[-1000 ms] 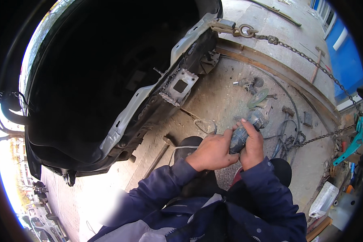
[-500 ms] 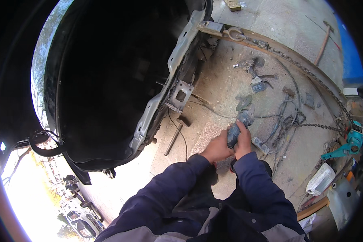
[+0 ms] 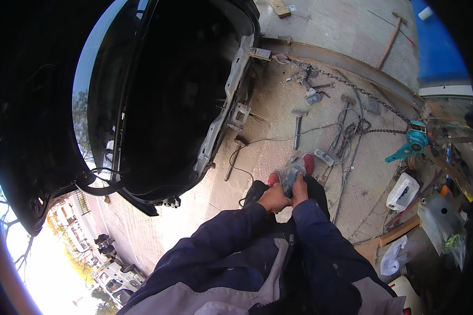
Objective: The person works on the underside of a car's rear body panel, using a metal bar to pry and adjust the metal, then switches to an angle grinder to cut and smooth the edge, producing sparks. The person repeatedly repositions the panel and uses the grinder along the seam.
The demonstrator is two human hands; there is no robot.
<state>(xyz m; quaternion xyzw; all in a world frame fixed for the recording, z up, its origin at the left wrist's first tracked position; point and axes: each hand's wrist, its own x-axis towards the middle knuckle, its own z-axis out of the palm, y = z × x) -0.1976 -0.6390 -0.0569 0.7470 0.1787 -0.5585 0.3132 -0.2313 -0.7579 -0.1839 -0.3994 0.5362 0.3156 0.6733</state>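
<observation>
In front of my body I hold a blue-grey angle grinder point(image 3: 292, 174), its head pointing away from me above the red shoes. My right hand point(image 3: 299, 191) is closed round its body. My left hand point(image 3: 274, 199) closes on its rear end, against the right hand; some of its fingers are hidden. Beyond the grinder, a hammer point(image 3: 297, 129) lies on the paved floor. To the left, another hammer point(image 3: 233, 161) rests below the car's grey rear panel point(image 3: 218, 125) and its square-holed bracket point(image 3: 240, 116).
A chain point(image 3: 347, 81) stretches from the car to a teal chain hoist point(image 3: 417, 138) on the right. Cordless tools point(image 3: 309, 90), cables and a power strip point(image 3: 324, 157) litter the floor. The raised dark tailgate point(image 3: 31, 115) fills the left. A white container point(image 3: 402, 192) stands near scrap.
Both hands have drawn the grinder back toward my body, over the shoes. The view has shifted, and the hammer beyond the grinder now shows whole.
</observation>
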